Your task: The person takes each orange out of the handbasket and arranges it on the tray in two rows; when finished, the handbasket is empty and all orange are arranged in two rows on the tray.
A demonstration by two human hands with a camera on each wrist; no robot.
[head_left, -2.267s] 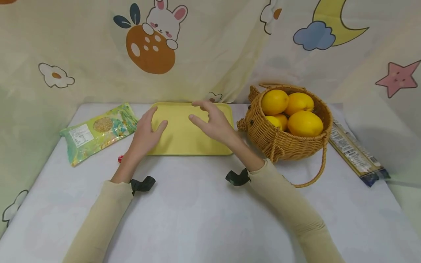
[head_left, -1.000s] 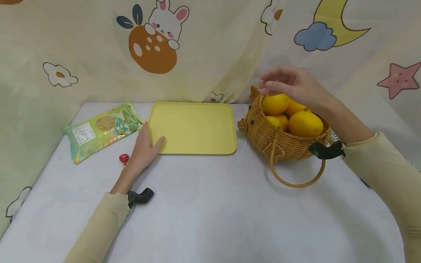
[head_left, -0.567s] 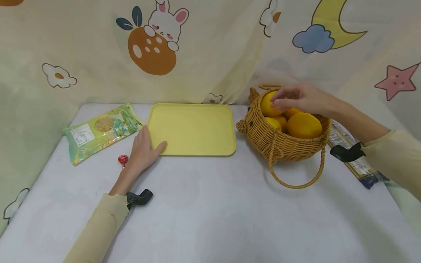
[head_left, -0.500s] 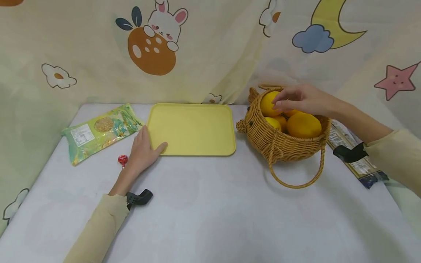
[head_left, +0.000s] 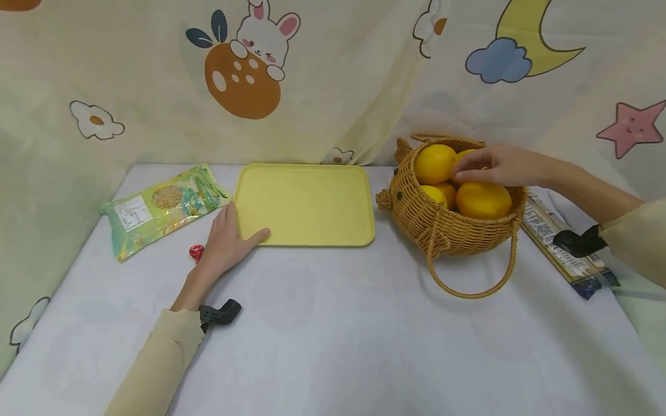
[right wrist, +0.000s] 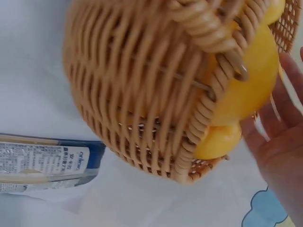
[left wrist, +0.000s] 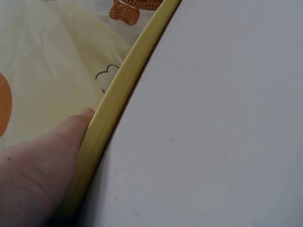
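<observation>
On white cloth [head_left: 322,329], the tray [head_left: 307,205] runs left-to-right.

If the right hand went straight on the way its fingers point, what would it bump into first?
Probably the yellow fruit at the back left of the wicker basket, just ahead of the right hand in the head view. Depth is unclear, so the hand might pass above it.

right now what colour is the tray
The tray is plain pale yellow, seen best in the head view.
</observation>
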